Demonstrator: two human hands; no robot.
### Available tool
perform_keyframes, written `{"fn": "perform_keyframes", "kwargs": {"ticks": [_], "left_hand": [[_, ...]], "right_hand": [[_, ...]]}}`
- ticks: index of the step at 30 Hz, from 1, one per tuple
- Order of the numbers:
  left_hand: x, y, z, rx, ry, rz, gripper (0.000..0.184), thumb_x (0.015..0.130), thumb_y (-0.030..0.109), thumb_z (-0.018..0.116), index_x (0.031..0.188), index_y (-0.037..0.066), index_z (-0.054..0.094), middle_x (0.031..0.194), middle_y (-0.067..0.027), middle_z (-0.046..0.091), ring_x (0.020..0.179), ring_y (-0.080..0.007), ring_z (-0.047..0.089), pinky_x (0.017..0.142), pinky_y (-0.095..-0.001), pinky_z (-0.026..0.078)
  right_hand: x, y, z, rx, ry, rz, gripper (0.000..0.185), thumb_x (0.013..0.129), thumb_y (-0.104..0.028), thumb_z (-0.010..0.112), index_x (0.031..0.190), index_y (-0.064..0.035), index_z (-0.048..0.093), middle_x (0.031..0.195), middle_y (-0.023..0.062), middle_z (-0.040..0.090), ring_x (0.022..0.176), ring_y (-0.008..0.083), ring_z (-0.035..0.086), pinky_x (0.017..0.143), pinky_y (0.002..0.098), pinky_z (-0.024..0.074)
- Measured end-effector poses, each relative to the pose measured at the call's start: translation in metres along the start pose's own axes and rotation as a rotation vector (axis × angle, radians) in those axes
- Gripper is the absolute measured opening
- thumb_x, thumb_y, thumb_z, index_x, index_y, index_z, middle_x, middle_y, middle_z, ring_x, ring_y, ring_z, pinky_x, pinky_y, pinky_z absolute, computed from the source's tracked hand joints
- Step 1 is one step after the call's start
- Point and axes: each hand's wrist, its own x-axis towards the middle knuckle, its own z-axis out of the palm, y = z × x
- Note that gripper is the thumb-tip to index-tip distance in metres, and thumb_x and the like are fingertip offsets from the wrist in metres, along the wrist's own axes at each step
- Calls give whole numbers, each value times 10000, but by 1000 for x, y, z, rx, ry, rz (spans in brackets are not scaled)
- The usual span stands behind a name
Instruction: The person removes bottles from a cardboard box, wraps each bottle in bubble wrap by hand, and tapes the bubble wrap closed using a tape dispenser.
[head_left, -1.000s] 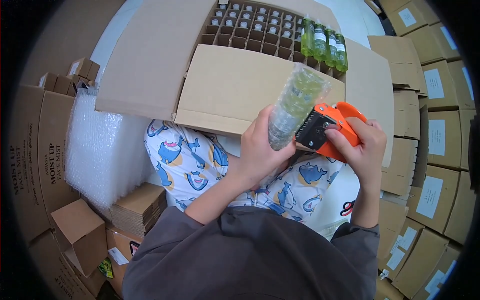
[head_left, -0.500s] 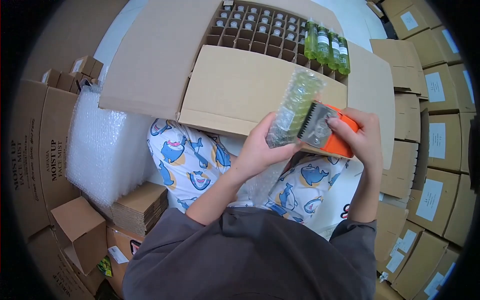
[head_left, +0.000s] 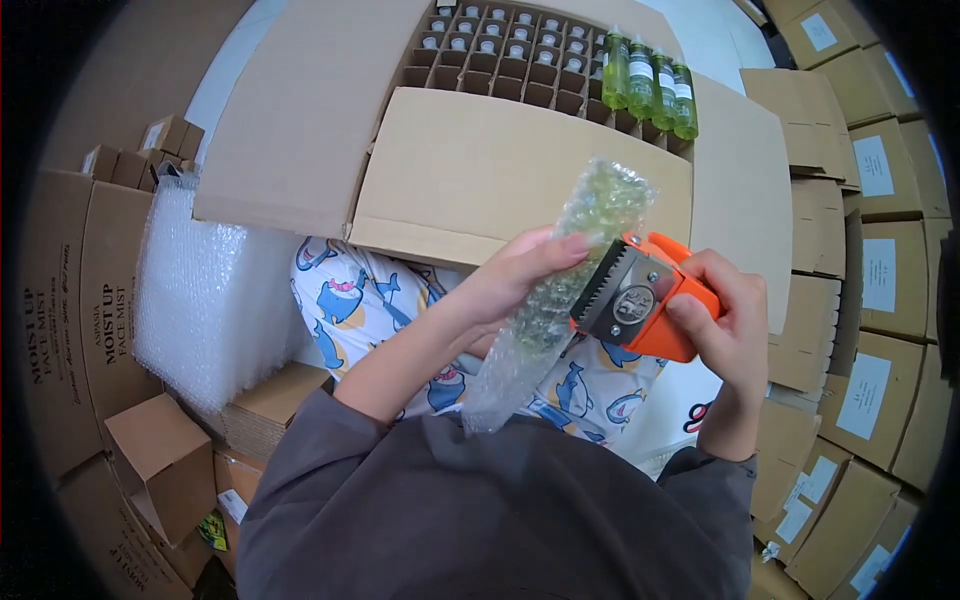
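Note:
My left hand (head_left: 515, 275) is closed around a bubble-wrapped green bottle (head_left: 605, 205), its thumb lying across the wrap. A loose tail of bubble wrap (head_left: 510, 370) hangs from it towards my lap. In my right hand (head_left: 730, 320) is an orange tape dispenser (head_left: 665, 325) with a metal plate. Its dark toothed edge lies against or just beside the wrapped bottle; I cannot tell whether tape is stuck there. Several unwrapped green bottles (head_left: 640, 85) lie side by side on the dividers of the open carton (head_left: 520, 165) beyond my hands.
Upright bottles with pale caps stand in the cardboard dividers (head_left: 480, 80). A stack of bubble wrap sheets (head_left: 200, 290) is at my left, near flattened cardboard (head_left: 270, 400) and a small open box (head_left: 160, 460). Red-handled scissors (head_left: 697, 416) lie at right, before stacked labelled cartons (head_left: 870, 390).
The tape dispenser has moved down and turned, showing more of its metal plate. My left hand has shifted its grip on the wrapped bottle, and more of the wrap's tail shows.

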Motion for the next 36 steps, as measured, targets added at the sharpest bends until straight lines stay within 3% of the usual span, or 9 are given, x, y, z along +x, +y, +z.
{"fn": "perform_keyframes", "kwargs": {"ticks": [3, 7, 18, 20, 23, 26, 28, 31, 36], "left_hand": [[-10, -9, -7, -80, 19, -109, 680, 808, 448, 605, 1255, -37, 439, 1111, -168, 591, 910, -197, 629, 771, -318, 534], [-13, -14, -2, -143, 45, -80, 568, 868, 408, 552, 1235, -13, 449, 1008, -122, 612, 811, -144, 630, 657, -298, 549], [-34, 3, -20, -162, 53, -68, 515, 832, 425, 587, 1125, 4, 536, 926, -90, 626, 798, -128, 617, 664, -281, 535], [-35, 4, -19, -144, 22, -55, 513, 823, 431, 596, 1111, 9, 547, 912, -85, 627, 803, -125, 613, 675, -284, 530], [-25, -4, 9, 324, 211, 119, 500, 803, 441, 615, 1064, 18, 564, 876, -88, 629, 803, -127, 607, 713, -300, 511], [-37, -15, 26, 237, 128, 201, 529, 797, 455, 626, 1078, 13, 550, 899, -110, 625, 806, -145, 607, 724, -310, 502], [-43, -12, 24, 208, 76, 207, 544, 794, 462, 632, 1085, 10, 543, 911, -121, 623, 807, -154, 608, 729, -316, 498], [-31, -5, 9, -72, -40, 208, 603, 793, 478, 636, 1132, 0, 496, 934, -156, 616, 841, -197, 617, 746, -332, 508], [-18, -5, 1, 85, 129, 253, 827, 786, 601, 553, 1290, -19, 340, 1045, -198, 564, 868, -278, 609, 732, -366, 520]], "right_hand": [[-6, 2, -1, 67, -64, 4, 268, 753, -280, 679, 748, -20, 614, 572, 90, 568, 480, 181, 560, 480, 265, 423], [-8, 2, -2, 88, -114, 20, 271, 763, -280, 670, 731, -20, 600, 548, 88, 548, 464, 177, 549, 464, 262, 413], [-13, -5, -21, -7, -105, 138, 273, 773, -280, 658, 770, -10, 624, 543, 108, 562, 460, 185, 570, 447, 271, 413], [-12, -14, -17, -257, -94, 125, 289, 776, -295, 658, 747, -9, 621, 553, 124, 571, 473, 207, 586, 448, 295, 427], [-10, -31, -3, -555, -87, 118, 312, 784, -317, 650, 723, -12, 622, 564, 135, 582, 491, 229, 600, 453, 320, 444], [2, -20, 7, -899, -97, 103, 344, 796, -349, 634, 698, -20, 626, 579, 141, 594, 512, 250, 610, 461, 345, 463], [13, 28, 20, -969, -320, 107, 380, 824, -388, 590, 670, -44, 633, 551, 124, 585, 515, 274, 607, 474, 359, 481], [31, 21, 16, -1003, -149, 166, 461, 852, -447, 523, 675, -30, 613, 576, 132, 584, 543, 304, 601, 495, 388, 473], [68, 60, 25, -1074, 169, 283, 397, 848, -416, 553, 716, -51, 636, 506, 94, 564, 510, 260, 609, 498, 360, 490]]}}
